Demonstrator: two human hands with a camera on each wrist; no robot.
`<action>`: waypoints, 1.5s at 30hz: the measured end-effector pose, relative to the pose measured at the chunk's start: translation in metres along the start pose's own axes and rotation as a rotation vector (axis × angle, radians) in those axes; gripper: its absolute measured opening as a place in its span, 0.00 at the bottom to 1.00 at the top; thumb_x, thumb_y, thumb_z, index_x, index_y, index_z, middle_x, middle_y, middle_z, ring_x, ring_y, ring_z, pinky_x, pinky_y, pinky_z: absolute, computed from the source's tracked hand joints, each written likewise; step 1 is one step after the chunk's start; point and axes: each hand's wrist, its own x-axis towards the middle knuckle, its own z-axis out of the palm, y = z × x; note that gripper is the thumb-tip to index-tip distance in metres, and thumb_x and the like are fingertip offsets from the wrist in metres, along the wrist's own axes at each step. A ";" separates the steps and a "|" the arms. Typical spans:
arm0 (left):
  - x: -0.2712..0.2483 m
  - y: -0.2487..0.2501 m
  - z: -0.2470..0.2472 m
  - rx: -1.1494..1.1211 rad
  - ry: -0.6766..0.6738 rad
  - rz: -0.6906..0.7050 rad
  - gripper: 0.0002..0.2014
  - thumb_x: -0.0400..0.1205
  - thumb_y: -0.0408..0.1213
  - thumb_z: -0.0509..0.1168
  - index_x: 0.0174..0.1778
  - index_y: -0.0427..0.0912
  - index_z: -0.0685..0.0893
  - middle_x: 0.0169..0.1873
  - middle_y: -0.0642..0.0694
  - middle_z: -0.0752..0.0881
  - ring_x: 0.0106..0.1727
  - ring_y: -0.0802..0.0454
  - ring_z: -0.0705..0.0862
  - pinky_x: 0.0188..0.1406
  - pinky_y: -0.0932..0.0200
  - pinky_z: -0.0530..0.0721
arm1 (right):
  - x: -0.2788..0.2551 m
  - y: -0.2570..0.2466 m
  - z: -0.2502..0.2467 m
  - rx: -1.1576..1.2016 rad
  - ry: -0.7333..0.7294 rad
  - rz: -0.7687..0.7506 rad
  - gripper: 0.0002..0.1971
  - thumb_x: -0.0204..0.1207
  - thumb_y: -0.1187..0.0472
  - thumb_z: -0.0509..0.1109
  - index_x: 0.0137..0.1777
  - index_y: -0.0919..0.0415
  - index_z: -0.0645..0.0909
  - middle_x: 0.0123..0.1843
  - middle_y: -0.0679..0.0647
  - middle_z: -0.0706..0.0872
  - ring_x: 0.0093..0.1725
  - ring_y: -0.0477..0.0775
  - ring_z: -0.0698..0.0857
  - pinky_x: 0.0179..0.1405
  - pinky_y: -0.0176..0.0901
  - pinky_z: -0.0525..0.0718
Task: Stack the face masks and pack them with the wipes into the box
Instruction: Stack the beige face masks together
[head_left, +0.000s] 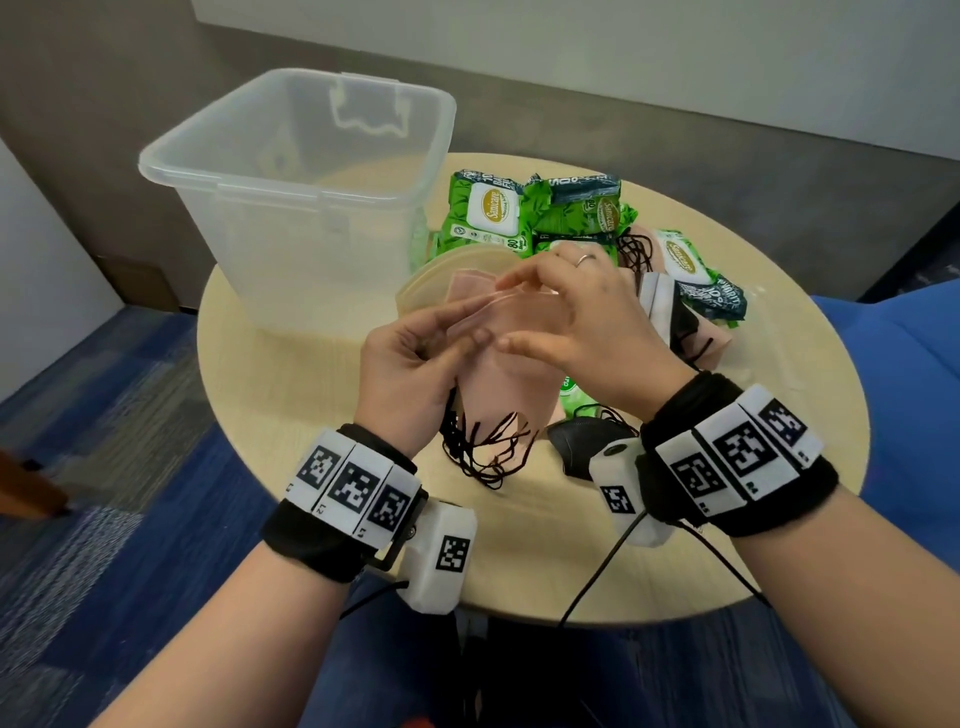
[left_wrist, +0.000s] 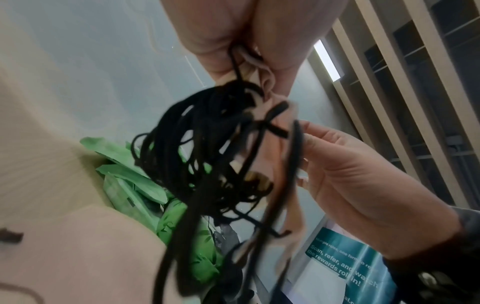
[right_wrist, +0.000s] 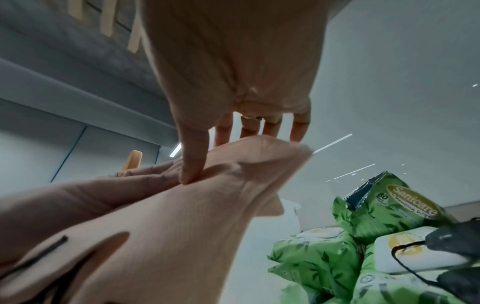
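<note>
The round table (head_left: 291, 519) carries everything, and I work over its middle. The clear plastic box (head_left: 291, 171) stands at the table's far left edge, mouth up; through its walls I see nothing packed inside, so I judge that packing has not begun. The green wipes packs (head_left: 485, 218) lie heaped toward the far right edge, just beside the box, probably waiting for the masks. A tan mask (head_left: 441, 270) lies between the box and my hands, and a black mask (head_left: 587, 441) sits near the front edge below my right wrist.

I hold the pink masks (head_left: 498, 384) lifted off the table in both hands. My left hand (head_left: 410, 369) curls round the lower end of the bundle, fingers closed on the fabric, so the black ear loops (head_left: 483, 452) hang free in a tangle beneath it instead of catching between layers. My right hand (head_left: 582, 317) has its fingers extended behind the upper edge while the thumb presses into the front, pinching the fabric; I read this as squaring the edges so the masks sit flush as one stack. The loops look likely to snag.
</note>
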 end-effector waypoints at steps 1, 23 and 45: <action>-0.001 0.001 0.000 0.005 -0.004 -0.002 0.14 0.74 0.23 0.69 0.50 0.44 0.87 0.40 0.56 0.91 0.47 0.59 0.87 0.48 0.65 0.84 | 0.001 0.001 0.000 0.004 0.002 -0.002 0.20 0.64 0.49 0.78 0.55 0.52 0.82 0.49 0.45 0.79 0.56 0.53 0.74 0.58 0.54 0.67; 0.001 0.012 -0.006 0.077 0.040 -0.051 0.22 0.79 0.14 0.56 0.59 0.44 0.81 0.26 0.59 0.85 0.16 0.65 0.71 0.18 0.74 0.71 | -0.002 0.019 -0.021 0.448 -0.225 -0.030 0.09 0.64 0.70 0.79 0.38 0.56 0.86 0.44 0.53 0.82 0.47 0.50 0.82 0.51 0.39 0.82; 0.011 0.003 -0.021 0.260 0.178 0.033 0.16 0.72 0.36 0.65 0.53 0.60 0.82 0.54 0.56 0.84 0.53 0.43 0.83 0.62 0.45 0.80 | 0.004 0.035 -0.023 0.254 -0.014 0.157 0.08 0.68 0.67 0.76 0.37 0.55 0.82 0.34 0.44 0.82 0.40 0.46 0.79 0.44 0.39 0.74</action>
